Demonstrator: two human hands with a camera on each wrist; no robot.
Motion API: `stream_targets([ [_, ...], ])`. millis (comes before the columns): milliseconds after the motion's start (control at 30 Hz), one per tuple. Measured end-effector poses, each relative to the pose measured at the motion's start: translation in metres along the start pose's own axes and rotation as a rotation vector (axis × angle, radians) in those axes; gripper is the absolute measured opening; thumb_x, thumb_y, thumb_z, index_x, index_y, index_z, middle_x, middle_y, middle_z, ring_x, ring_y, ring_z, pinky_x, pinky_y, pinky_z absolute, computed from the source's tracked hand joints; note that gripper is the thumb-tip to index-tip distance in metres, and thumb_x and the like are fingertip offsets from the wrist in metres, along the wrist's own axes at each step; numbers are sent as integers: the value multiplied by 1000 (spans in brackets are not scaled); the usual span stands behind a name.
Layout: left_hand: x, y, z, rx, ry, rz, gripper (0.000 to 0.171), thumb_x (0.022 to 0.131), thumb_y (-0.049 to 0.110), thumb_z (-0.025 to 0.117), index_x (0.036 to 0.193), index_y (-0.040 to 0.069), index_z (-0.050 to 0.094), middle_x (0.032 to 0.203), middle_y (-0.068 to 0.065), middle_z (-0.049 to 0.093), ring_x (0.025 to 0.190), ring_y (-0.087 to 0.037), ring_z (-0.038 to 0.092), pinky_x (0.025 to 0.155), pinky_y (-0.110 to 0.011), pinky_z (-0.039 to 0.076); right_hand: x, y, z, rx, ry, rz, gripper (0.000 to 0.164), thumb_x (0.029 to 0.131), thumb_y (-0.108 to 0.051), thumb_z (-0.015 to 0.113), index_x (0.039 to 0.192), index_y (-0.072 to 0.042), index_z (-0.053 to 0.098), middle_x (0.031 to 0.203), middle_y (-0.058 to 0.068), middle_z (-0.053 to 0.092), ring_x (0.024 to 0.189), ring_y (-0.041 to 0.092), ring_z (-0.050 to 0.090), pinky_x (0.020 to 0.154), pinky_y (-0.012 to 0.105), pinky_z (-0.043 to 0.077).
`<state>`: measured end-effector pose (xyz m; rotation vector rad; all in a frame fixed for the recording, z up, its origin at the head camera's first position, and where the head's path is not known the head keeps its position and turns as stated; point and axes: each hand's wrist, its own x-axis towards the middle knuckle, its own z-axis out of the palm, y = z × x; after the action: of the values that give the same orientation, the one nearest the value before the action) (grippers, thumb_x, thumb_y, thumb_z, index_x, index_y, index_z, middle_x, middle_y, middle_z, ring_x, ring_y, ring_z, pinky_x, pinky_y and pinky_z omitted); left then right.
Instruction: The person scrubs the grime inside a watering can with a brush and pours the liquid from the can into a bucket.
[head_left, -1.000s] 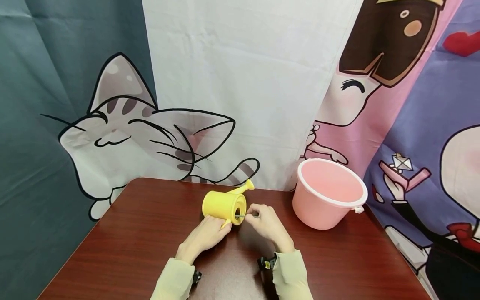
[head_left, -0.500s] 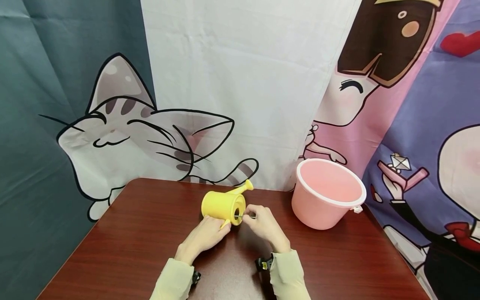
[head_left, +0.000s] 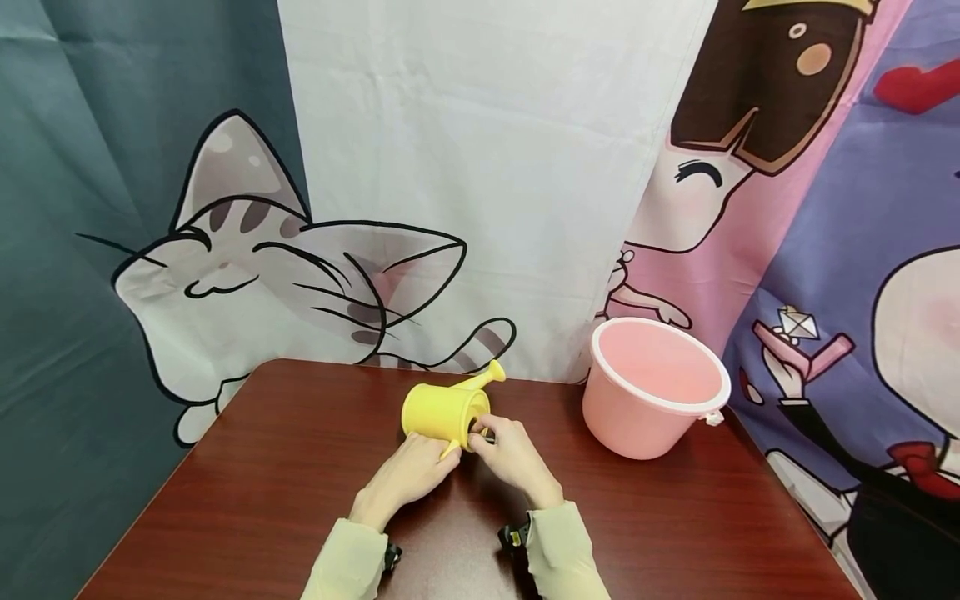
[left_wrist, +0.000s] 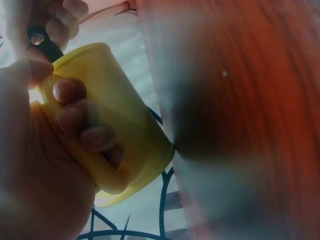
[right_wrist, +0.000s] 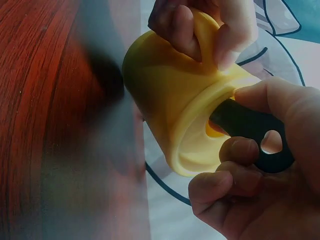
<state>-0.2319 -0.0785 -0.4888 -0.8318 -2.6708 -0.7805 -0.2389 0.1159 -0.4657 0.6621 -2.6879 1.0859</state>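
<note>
In the head view, a yellow watering can (head_left: 435, 410) is held tilted over the table, its round opening facing right and its spout (head_left: 487, 375) pointing to the back. My left hand (head_left: 411, 471) grips its handle, fingers curled through the loop, as the left wrist view shows. My right hand (head_left: 512, 457) is at the can's mouth. Between thumb and fingers it pinches a flat, dark handle with a hole in its end (right_wrist: 240, 117). The far end of that dark-handled thing is hidden inside the watering can.
A pink bucket (head_left: 645, 417) with a white rim stands at the back right of the reddish-brown table (head_left: 247, 492). Printed cartoon curtains (head_left: 480, 167) hang right behind the table's back edge.
My right hand has moved left, closer to the watering can, and the dark-handled thing has gone deeper into its mouth. My left hand and the can have stayed nearly still.
</note>
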Motion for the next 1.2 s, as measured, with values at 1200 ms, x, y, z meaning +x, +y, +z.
stream_targets([
  [1200,-1,-1,-2,-54,-37,-52,43,98,25,52,57,22,40,54,15,26,51,-2,26,50,-21,30,-4,-5,-32,28,29,50,16,82,-10,63,72,-22,66,64,-12,57,61,12,51,58,26,43],
])
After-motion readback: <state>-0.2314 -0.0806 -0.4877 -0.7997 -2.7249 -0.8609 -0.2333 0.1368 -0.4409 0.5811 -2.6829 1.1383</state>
